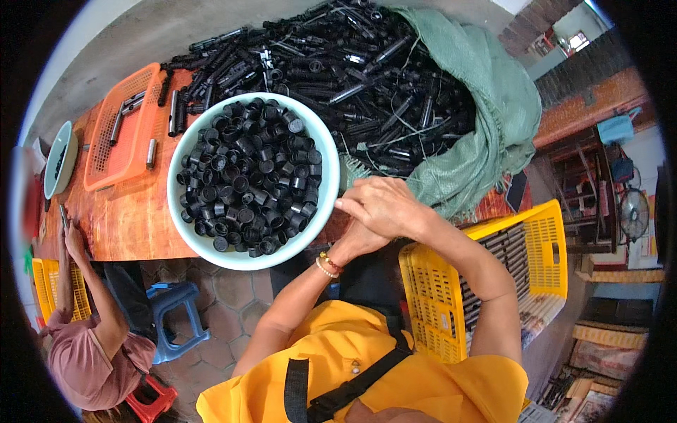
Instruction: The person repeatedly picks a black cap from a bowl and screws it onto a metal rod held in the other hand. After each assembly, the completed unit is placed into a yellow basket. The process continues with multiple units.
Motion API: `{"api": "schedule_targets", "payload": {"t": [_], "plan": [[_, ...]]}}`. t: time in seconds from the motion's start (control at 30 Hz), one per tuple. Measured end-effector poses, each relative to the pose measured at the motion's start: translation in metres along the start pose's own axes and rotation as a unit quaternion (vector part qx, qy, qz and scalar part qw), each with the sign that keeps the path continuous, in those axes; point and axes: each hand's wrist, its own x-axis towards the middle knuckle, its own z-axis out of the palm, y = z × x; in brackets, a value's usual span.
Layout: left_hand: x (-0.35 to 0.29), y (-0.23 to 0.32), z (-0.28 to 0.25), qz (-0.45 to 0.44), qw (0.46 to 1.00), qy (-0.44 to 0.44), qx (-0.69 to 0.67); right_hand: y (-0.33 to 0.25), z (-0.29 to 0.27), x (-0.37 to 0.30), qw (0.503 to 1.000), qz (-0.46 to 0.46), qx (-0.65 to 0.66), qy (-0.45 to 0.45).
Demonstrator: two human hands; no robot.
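My right hand [383, 204] lies over my left hand [360, 238] at the table's front edge, its thumb beside the basin's rim. The right fingers are curled, and whatever they hold is hidden. My left fingers are covered by the right hand; the left wrist wears bracelets. Left of my hands stands a light-blue round basin [326, 148], filled with small black cylindrical caps [247, 176]. Beyond my hands is a large heap of black plastic tubes [395, 92], spread on an opened green woven sack [493, 134].
An orange basket [134, 151] with a few tubes and a smaller basin [60, 161] stand left on the table [141, 225]. A yellow crate [434, 303] of rods is at my right. A co-worker [99, 345] sits at left, near a blue stool [176, 317].
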Motion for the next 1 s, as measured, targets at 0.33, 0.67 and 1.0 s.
{"api": "schedule_targets", "payload": {"t": [0.33, 0.67, 1.0], "plan": [[0.009, 0.013, 0.002, 0.048, 0.995, 0.079, 0.026, -0.009, 0.003, -0.007, 0.993, 0.100, -0.018, 0.053], [0.007, 0.027, 0.003, 0.055, 0.994, 0.096, 0.000, -0.014, 0.009, -0.011, 0.962, 0.258, 0.011, 0.088], [-0.017, 0.016, -0.008, -0.007, 0.980, 0.065, 0.190, -0.007, 0.011, -0.053, 0.971, 0.126, 0.147, 0.139]]}}
